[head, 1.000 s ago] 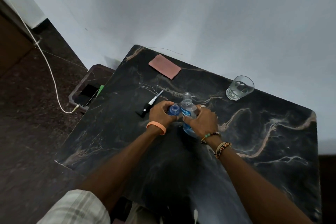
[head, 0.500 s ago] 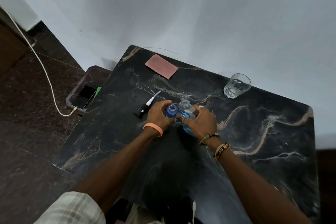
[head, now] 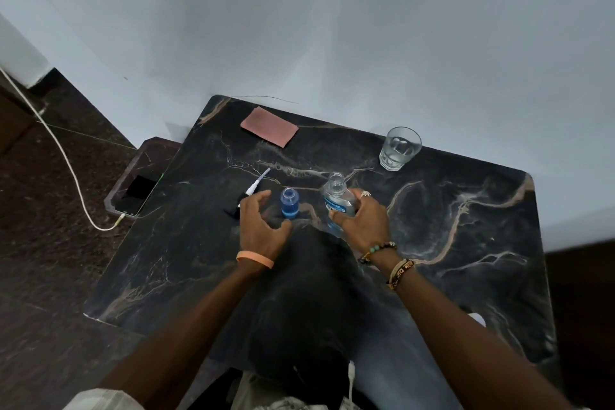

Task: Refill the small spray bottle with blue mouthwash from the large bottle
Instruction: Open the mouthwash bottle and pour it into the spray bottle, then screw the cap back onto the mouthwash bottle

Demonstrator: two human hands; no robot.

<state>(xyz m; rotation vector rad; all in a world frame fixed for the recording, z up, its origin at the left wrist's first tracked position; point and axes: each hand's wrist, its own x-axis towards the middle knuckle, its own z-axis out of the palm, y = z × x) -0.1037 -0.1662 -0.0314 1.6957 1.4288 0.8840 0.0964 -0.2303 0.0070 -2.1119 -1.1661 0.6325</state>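
The dark marble tabletop [head: 449, 260] meets the wall along its 12 o'clock edge. Its 9 o'clock edge drops to the floor, where a phone [head: 138, 191] lies on a low ledge with a white cable [head: 66, 163] plugged into it. A pink cloth [head: 269, 126] lies near the far edge at 11 o'clock and a drinking glass [head: 400, 148] stands at 1 o'clock, close to the wall. The broad stretch from 2 to 5 o'clock carries nothing, and so does the near left corner at 7 o'clock.

Half a second ago the left hand [head: 261, 226] was wrapped round the small spray bottle [head: 289, 206], and the large bottle [head: 337, 201] was pressed against it. Now the left hand has let go. Its fingers are loosely curved round empty air at the little bottle's 8 o'clock, touching nothing. The two bottles now stand apart with bare marble between them.

The small spray bottle stands upright near the tabletop's middle. It is blue throughout and its neck is open. Its black pump with a white dip tube [head: 253, 191] lies at its 10 o'clock, partly behind the left hand's fingers. The right hand [head: 362, 220] grips the large bottle at the small one's 3 o'clock. That bottle is clear plastic, uncapped and blue-labelled, with blue liquid showing low down beneath the thumb. I cannot tell whether its base rests on the tabletop.
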